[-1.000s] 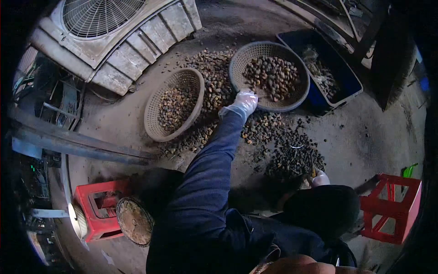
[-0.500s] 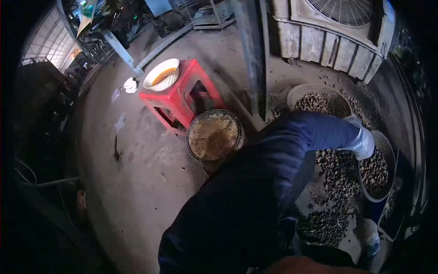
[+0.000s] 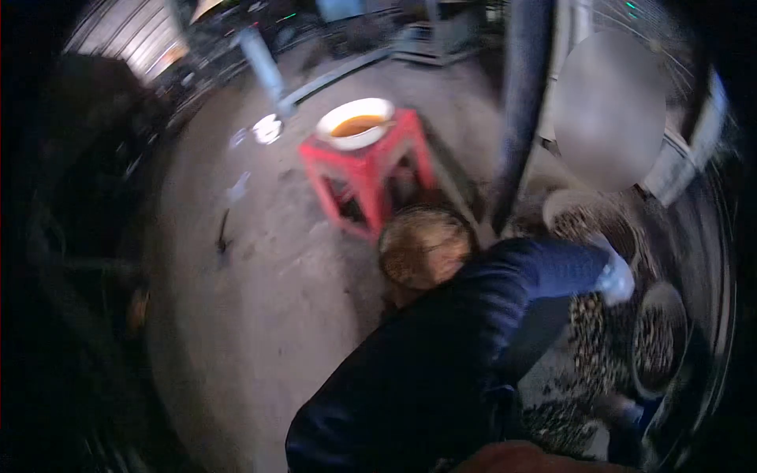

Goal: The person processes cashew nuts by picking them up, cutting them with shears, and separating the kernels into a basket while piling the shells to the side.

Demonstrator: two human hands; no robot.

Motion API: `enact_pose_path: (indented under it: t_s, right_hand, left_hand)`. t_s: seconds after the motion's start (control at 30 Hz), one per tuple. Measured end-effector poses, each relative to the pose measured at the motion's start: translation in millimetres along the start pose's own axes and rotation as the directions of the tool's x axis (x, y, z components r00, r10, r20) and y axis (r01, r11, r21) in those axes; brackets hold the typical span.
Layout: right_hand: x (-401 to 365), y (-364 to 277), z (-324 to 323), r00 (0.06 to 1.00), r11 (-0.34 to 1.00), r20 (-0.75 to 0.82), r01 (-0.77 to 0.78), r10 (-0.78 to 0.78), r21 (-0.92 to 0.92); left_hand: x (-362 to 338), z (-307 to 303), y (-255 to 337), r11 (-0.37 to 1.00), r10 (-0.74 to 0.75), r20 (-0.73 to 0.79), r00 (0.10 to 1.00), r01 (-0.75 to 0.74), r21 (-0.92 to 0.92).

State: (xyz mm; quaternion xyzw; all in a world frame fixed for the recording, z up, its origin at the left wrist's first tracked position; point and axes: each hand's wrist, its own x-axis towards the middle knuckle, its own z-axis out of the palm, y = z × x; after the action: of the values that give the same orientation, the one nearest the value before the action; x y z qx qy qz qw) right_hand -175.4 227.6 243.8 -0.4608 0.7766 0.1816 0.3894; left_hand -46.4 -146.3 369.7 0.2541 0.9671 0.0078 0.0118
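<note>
My left hand (image 3: 615,280), in a pale glove below a dark blue sleeve, is over the ground between two round baskets. It is nearest the far basket (image 3: 558,206), which holds small brown pieces like nuts or shells. Motion smears its fingers. To the right, the near basket (image 3: 670,298) holds more such pieces and stands tilted. Low at the right, my right hand (image 3: 623,410) is by the near basket's lower edge, blurred and dark, so its grip does not show. Loose brown pieces (image 3: 591,339) are heaped on the floor between the baskets and my arm.
A red plastic stool (image 3: 367,177) bears a white bowl (image 3: 378,105) of orange-brown liquid. Against it stands a round container (image 3: 426,248) with a brown, crusted top. A dark post (image 3: 524,110) rises beyond my left arm. A pale metal beam (image 3: 264,67) stands farther back.
My left hand has left the near basket's rim and moved back towards the far basket. The whole view has shifted, with stool and baskets now lower and farther right. My right hand stays low at the right.
</note>
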Motion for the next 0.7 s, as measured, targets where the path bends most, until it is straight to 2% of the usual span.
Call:
enact_pose_path:
  t_s: [0.13, 0.2, 0.23, 0.27, 0.4, 0.53, 0.57, 0.6, 0.7]
  right_hand:
    - [-36.0, -1.4, 14.9, 0.999, 0.989, 0.015, -0.026, 0.029, -0.145]
    - [-51.4, -11.5, 12.6, 0.995, 0.964, 0.064, -0.053, 0.072, -0.259]
    - [-64.2, -16.3, 10.8, 0.991, 0.958, 0.080, -0.078, 0.104, -0.276]
    - [-76.2, -19.0, 7.8, 0.987, 0.951, 0.090, -0.104, 0.135, -0.290]
    - [-113.2, -25.8, 6.4, 0.969, 0.939, 0.118, -0.172, 0.215, -0.299]
    - [-141.0, -33.7, 11.1, 0.971, 0.937, 0.065, -0.203, 0.230, -0.285]
    - [-146.8, -35.8, 14.7, 0.973, 0.940, 0.044, -0.205, 0.225, -0.273]
    - [-149.8, -36.6, 18.7, 0.975, 0.942, 0.024, -0.209, 0.223, -0.263]
    - [-151.8, -36.8, 36.7, 0.975, 0.950, -0.011, -0.218, 0.221, -0.224]
  left_hand:
    - [-24.6, -14.9, 5.8, 0.994, -0.087, 0.168, 0.982, 0.097, -0.054]
    - [-22.1, -30.3, 15.7, 0.996, -0.078, 0.223, 0.972, 0.085, -0.025]
    - [-22.3, -37.0, 29.2, 0.982, -0.184, 0.238, 0.954, 0.190, -0.003]
    - [-23.4, -43.2, 36.9, 0.975, -0.197, 0.230, 0.953, 0.215, -0.054]
    - [6.6, -27.9, 41.8, 0.998, -0.054, 0.350, 0.935, 0.058, -0.002]
    - [15.8, -42.2, 67.8, 0.999, -0.052, 0.481, 0.875, 0.041, 0.034]
    - [14.8, -35.9, 67.5, 0.998, -0.032, 0.440, 0.897, 0.053, -0.036]
    - [21.8, -31.2, 66.2, 0.989, -0.041, 0.508, 0.861, 0.109, -0.105]
    - [10.5, -60.7, 91.0, 0.999, 0.001, 0.582, 0.813, 0.018, -0.026]
